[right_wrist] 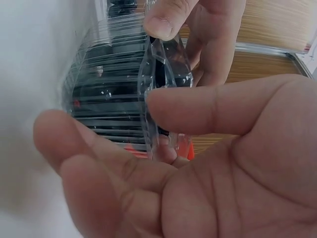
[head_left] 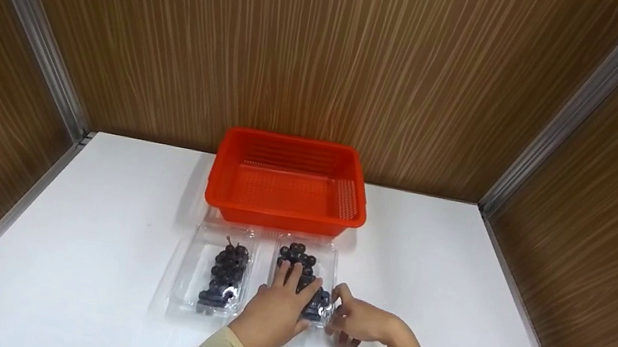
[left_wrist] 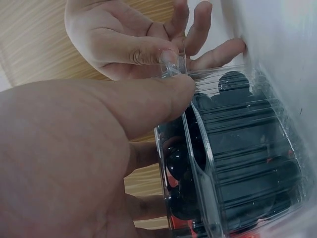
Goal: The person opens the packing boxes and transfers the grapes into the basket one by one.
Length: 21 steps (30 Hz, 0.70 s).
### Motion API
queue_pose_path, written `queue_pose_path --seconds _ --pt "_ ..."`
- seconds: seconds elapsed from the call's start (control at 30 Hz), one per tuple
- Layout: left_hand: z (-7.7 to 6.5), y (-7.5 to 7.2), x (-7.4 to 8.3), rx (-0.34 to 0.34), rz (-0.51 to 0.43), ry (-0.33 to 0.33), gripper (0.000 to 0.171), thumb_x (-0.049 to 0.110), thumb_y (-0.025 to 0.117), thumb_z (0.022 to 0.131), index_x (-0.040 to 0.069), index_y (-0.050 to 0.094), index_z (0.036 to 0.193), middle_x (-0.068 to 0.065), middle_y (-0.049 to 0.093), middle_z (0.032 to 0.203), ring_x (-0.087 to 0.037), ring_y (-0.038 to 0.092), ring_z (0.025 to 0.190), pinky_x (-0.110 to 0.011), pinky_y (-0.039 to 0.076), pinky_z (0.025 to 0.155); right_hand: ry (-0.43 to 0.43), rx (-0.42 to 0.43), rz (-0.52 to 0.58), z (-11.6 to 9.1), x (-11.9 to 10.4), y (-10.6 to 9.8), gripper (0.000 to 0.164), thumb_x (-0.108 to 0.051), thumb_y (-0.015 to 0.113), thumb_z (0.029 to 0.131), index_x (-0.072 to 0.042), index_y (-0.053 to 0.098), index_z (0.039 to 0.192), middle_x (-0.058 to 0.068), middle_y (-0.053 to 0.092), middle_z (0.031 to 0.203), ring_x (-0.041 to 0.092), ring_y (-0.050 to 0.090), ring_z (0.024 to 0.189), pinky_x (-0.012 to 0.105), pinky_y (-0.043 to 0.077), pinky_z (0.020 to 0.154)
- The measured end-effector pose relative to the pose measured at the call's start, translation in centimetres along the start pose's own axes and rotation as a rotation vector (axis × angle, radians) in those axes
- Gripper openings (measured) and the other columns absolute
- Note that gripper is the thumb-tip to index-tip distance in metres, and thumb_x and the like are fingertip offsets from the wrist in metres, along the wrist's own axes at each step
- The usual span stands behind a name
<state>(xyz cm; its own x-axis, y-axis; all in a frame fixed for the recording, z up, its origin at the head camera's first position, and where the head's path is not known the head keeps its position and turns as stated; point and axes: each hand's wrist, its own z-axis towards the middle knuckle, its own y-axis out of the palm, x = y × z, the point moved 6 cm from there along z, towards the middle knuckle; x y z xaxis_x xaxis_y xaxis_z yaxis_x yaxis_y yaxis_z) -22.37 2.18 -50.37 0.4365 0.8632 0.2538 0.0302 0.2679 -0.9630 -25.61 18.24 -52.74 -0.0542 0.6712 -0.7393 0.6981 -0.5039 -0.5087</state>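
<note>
Left hand [head_left: 272,312] rests, fingers outspread, on the right-side plastic clamshell [left_wrist: 242,158] of dark grapes [head_left: 296,253], apparently steadying it before the red basket [head_left: 285,215]; right hand [head_left: 365,321] pinches its near corner, likely for purchase.

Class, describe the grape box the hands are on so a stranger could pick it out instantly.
Start at the red basket. In front of it, a left box and a right box of clear plastic hold dark grapes. Choose the right one: only it has the left hand on top and the right hand at its edge.
</note>
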Motion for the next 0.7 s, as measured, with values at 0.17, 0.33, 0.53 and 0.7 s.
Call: queue_pose_path --seconds 0.17,0.33,0.53,0.7 --pt "0.0 0.0 0.0 -0.016 0.003 -0.008 0.075 0.044 0.076 0.093 0.023 0.045 0.158 -0.025 0.038 0.160 -0.051 0.034 0.147 -0.060 0.058 0.087 0.004 -0.007 0.003 -0.1 0.0 -0.2 0.036 -0.011 0.060 0.097 -0.015 0.038 0.125 0.011 0.071 0.091 0.021 0.063 0.068 0.040 0.056 0.057" --pt "-0.1 0.0 -0.1 -0.036 -0.026 -0.021 0.074 0.045 0.073 0.094 0.024 0.044 0.159 -0.025 0.035 0.162 -0.051 0.031 0.149 -0.062 0.056 0.090 -0.032 0.019 -0.036 -0.2 0.0 -0.7 0.034 -0.011 0.063 0.096 -0.016 0.044 0.124 0.010 0.069 0.092 0.023 0.064 0.070 0.038 0.055 0.058" --pt "-0.1 -0.1 -0.2 -0.038 -0.065 -0.022 0.074 0.044 0.075 0.093 0.025 0.046 0.158 -0.026 0.036 0.161 -0.051 0.029 0.149 -0.064 0.055 0.090 -0.122 0.112 -0.090 -0.1 -0.2 -1.3 0.024 -0.009 0.066 0.094 -0.013 0.055 0.115 0.003 0.066 0.082 0.022 0.062 0.063 0.032 0.049 0.055" --pt "0.3 -0.3 -0.6 -0.016 -0.062 -0.001 0.076 0.045 0.075 0.092 0.024 0.045 0.158 -0.027 0.037 0.160 -0.053 0.031 0.148 -0.058 0.059 0.087 -0.170 0.191 -0.116 0.1 -0.6 -1.7 0.017 -0.006 0.067 0.095 -0.010 0.059 0.109 0.002 0.066 0.076 0.020 0.063 0.064 0.029 0.048 0.056"
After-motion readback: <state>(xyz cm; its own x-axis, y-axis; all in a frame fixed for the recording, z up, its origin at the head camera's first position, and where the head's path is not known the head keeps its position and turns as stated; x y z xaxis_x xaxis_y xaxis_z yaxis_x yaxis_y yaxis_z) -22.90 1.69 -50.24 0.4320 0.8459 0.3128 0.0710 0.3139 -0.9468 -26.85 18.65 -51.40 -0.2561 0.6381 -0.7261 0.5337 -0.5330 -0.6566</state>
